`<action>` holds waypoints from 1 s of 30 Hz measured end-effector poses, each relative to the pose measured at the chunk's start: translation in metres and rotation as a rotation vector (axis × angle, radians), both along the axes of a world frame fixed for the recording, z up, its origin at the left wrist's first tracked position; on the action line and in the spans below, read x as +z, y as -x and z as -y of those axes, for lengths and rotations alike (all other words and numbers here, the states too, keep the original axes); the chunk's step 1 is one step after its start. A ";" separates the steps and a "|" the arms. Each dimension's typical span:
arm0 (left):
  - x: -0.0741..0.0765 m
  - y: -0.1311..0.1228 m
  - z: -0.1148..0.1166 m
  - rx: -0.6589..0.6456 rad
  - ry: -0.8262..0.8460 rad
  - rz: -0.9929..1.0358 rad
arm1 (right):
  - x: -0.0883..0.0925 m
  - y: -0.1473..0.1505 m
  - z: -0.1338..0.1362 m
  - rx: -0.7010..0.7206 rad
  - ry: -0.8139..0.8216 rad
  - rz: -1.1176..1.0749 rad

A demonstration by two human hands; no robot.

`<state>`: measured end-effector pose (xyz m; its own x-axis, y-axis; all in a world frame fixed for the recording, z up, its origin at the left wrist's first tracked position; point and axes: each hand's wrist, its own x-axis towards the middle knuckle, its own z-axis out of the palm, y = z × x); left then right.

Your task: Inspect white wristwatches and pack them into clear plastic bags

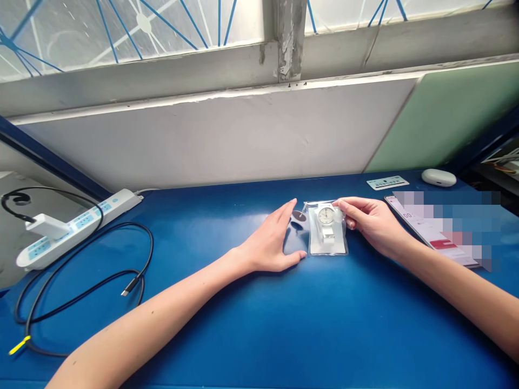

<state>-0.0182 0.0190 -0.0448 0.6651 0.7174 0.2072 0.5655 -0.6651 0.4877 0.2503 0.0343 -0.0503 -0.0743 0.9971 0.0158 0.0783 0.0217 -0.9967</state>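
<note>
A wristwatch [325, 216] with a round pale dial and a white strap lies inside a clear plastic bag [328, 248]. My right hand [363, 219] pinches the bag's upper right corner between thumb and fingers. To the left of the bag is my left hand [275, 243], its thumb and fingers spread apart, with the thumb tip close to the bag's lower left edge. A small dark round disc [299, 215] sits between my left fingertips and the bag's upper left corner. Whether the disc is attached to the bag I cannot tell.
On the left, a white power strip [83, 227] holds a white charger [46, 227], with a black cable [152, 243] looped over the blue table [259, 335]. A card [387, 182], a white earbud case [438, 177] and a partly blurred phone [430, 232] lie at the right.
</note>
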 end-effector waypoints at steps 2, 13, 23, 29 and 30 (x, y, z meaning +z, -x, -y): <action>0.001 0.000 -0.001 -0.024 -0.047 0.015 | -0.003 0.003 0.001 0.020 0.044 -0.009; 0.001 -0.002 -0.001 -0.050 0.015 -0.016 | -0.001 0.015 0.010 0.133 0.022 0.165; 0.007 -0.006 0.000 0.006 0.001 -0.108 | -0.014 0.002 0.009 0.318 -0.564 0.812; 0.018 0.002 -0.004 -0.021 -0.024 -0.234 | -0.016 -0.003 0.011 0.508 -0.591 0.991; 0.019 0.004 -0.004 -0.018 -0.025 -0.255 | -0.016 -0.003 0.010 0.524 -0.596 1.004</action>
<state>-0.0224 0.0233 -0.0256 0.7109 0.7016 0.0486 0.6558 -0.6863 0.3144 0.2537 0.0238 -0.0663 -0.6934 0.7033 0.1568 0.6341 0.6989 -0.3310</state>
